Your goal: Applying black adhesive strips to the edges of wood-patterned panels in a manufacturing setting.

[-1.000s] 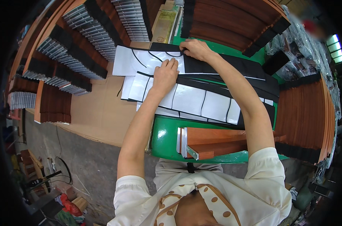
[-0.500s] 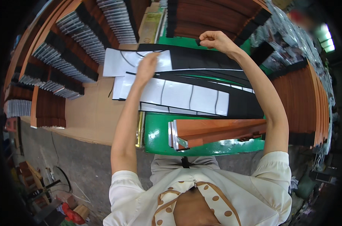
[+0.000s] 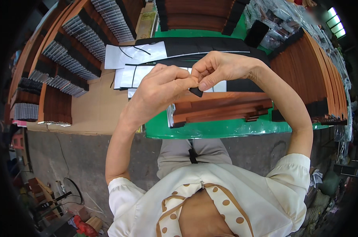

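While left hand [image 3: 157, 85] and right hand [image 3: 221, 70] met above brown panels [image 3: 222, 106], both appeared to pinch small black piece [image 3: 196, 92], its free end angled downward. Step seemed fingertip work on piece, perhaps peeling; next move likely called for steady pinch from both.

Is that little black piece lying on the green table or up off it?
Up off it: the black piece is pinched where the left hand and right hand meet.
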Demonstrator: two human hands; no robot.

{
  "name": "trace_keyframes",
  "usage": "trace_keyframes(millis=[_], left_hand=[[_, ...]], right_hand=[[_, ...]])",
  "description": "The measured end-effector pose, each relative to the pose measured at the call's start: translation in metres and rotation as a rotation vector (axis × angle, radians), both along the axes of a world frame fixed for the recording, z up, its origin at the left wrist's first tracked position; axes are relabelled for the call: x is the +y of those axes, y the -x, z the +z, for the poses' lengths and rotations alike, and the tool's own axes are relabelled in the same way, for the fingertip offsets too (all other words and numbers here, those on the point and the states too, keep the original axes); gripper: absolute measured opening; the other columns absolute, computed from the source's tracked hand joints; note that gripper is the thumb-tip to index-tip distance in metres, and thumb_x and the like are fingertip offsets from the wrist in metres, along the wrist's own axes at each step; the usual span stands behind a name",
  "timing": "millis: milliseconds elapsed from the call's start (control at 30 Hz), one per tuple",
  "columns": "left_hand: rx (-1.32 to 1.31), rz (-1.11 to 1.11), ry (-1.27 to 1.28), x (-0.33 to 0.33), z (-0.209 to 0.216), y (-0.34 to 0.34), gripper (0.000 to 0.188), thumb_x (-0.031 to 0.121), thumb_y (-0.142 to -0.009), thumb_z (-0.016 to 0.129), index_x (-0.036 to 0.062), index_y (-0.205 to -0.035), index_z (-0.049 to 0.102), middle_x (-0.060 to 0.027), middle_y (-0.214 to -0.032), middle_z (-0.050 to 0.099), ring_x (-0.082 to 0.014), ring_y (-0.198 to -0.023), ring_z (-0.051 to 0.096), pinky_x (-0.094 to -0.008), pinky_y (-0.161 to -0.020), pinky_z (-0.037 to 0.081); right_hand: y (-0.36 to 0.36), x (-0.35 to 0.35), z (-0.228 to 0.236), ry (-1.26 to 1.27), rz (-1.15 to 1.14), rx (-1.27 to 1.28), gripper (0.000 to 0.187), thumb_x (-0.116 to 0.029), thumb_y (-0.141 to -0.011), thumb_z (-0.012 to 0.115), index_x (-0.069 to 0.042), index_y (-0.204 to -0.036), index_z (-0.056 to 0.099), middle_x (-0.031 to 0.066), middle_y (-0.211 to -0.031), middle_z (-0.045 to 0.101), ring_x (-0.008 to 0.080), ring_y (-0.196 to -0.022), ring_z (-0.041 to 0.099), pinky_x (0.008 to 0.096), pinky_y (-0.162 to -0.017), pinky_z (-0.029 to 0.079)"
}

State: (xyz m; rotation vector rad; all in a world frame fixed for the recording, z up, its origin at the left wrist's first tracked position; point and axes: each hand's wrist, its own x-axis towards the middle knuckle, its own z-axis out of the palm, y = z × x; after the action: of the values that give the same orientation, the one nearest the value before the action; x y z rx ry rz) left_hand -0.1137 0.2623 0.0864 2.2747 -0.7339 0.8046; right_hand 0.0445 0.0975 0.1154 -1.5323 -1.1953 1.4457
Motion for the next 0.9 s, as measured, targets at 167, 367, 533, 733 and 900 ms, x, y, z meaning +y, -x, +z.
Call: trace_keyframes(millis=[167, 367, 533, 733, 900], left_hand=[[0.071, -0.026, -0.017, -0.033, 0.009, 0.033, 0.034, 0.002, -0.063, 0.073, 0.0048, -0.095, 0.063, -0.0052, -0.091, 0.061, -0.0210, -0.078, 0.058, -0.0312, -0.068, 0.045], [-0.069, -0.079, -0.005, -0.055, 0.001, 0.062, 0.032, -0.004, -0.055, 0.069, 0.0016, -0.086, 0.061, -0.0082, -0.084, 0.059, -0.0222, -0.066, 0.055, -0.0315, -0.062, 0.044], [-0.109, 0.027, 0.106, -0.061, -0.019, 0.074, 0.032, -0.004, -0.055, 0.068, 0.0014, -0.086, 0.061, -0.0086, -0.085, 0.059, -0.0211, -0.065, 0.055, -0.0306, -0.059, 0.045], [0.037, 0.184, 0.443, -0.089, -0.053, 0.090, 0.028, -0.003, -0.061, 0.068, -0.0011, -0.088, 0.060, -0.0102, -0.086, 0.058, -0.0162, -0.068, 0.055, -0.0253, -0.059, 0.047], [0.093, 0.248, 0.576, -0.095, -0.061, 0.096, 0.026, -0.004, -0.064, 0.067, -0.0040, -0.088, 0.059, -0.0116, -0.090, 0.057, -0.0148, -0.074, 0.055, -0.0246, -0.063, 0.047]], right_hand=[[0.032, -0.030, 0.014, 0.052, 0.113, -0.033, 0.023, -0.013, -0.084, 0.067, 0.003, -0.099, 0.064, 0.0045, -0.088, 0.066, 0.0092, -0.079, 0.060, 0.0222, -0.072, 0.047], [0.061, -0.071, 0.018, 0.029, -0.061, 0.301, 0.045, -0.020, -0.085, 0.064, 0.000, -0.124, 0.052, 0.0158, -0.109, 0.061, 0.0184, -0.082, 0.065, 0.0283, -0.075, 0.055], [0.075, -0.091, 0.005, -0.275, -0.504, 0.160, 0.056, -0.020, -0.086, 0.062, -0.002, -0.134, 0.041, 0.0166, -0.122, 0.055, 0.0192, -0.083, 0.066, 0.0275, -0.070, 0.056], [0.131, -0.094, -0.030, -0.777, -0.392, -0.921, 0.036, -0.004, -0.062, 0.077, -0.006, -0.097, 0.066, 0.0082, -0.095, 0.062, 0.0238, -0.082, 0.060, 0.0309, -0.068, 0.050], [0.143, -0.091, -0.043, -0.832, -0.373, -0.993, 0.033, -0.005, -0.063, 0.075, -0.006, -0.094, 0.065, 0.0052, -0.088, 0.062, 0.0220, -0.077, 0.058, 0.0317, -0.062, 0.049]])
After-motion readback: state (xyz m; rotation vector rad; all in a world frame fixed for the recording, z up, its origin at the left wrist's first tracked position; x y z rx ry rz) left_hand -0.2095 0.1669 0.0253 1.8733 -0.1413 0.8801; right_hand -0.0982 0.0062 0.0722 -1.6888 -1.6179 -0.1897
